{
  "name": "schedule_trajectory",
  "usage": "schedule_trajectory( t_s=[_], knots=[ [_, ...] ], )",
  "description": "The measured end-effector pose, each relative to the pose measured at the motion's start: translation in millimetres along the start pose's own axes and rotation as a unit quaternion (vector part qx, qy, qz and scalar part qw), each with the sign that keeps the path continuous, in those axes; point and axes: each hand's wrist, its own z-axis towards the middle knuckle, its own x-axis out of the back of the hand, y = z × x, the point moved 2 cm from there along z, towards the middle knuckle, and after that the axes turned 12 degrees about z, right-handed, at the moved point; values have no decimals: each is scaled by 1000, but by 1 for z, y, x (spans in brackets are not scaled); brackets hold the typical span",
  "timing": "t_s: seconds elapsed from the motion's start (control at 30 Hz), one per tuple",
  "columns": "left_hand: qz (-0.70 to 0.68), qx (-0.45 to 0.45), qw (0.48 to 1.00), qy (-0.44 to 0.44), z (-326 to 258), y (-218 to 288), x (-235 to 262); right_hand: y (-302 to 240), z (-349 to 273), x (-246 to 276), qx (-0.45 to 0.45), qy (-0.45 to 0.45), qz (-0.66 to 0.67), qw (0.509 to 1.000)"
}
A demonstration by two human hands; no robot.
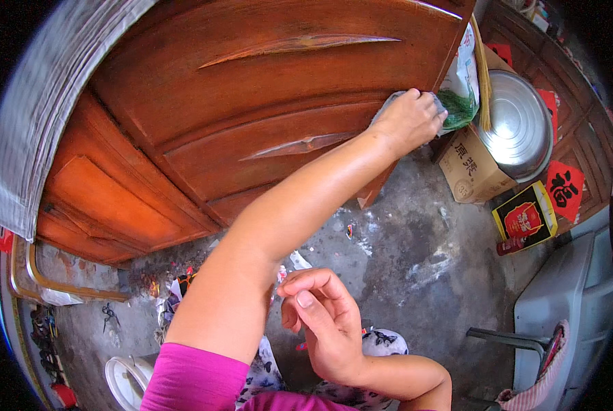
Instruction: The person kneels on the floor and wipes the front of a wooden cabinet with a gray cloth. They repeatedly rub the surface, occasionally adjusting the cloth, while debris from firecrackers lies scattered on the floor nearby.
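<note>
My left hand [410, 122] reaches across to the edge of a reddish-brown wooden door panel [251, 96]. Its fingers are bent around a thin greyish cloth [387, 108], pressed against the wood. What the fingertips do behind the edge is partly hidden. Below that arm, nearer to me, hovers my right hand [327, 325]; its fingers are loosely curled, with gaps between them, and I see nothing in it. Just beyond the left hand are a green mesh bag [459, 109] and a white plastic bag [465, 65].
At the right stand a cardboard box [467, 164], a large silver metal lid [519, 127], a yellow-and-black carton [525, 218] and a grey plastic bin [553, 301]. A white bucket [125, 380] is at lower left. Scraps litter the concrete floor [416, 274].
</note>
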Motion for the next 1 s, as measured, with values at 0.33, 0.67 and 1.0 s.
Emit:
schedule_trajectory(
  t_s=[0.33, 0.67, 1.0],
  knots=[
    [79, 9, 986, -147, -174, -119, 164, 1, 0, 6, -39, -24, -4, 999],
    [74, -17, 993, -94, -156, -105, 134, 5, 8, 11, -93, -24, 57, 994],
    [-2, -19, 999, -42, -38, -29, 32, 2, -2, -2, -26, -4, 7, 1000]
  ],
)
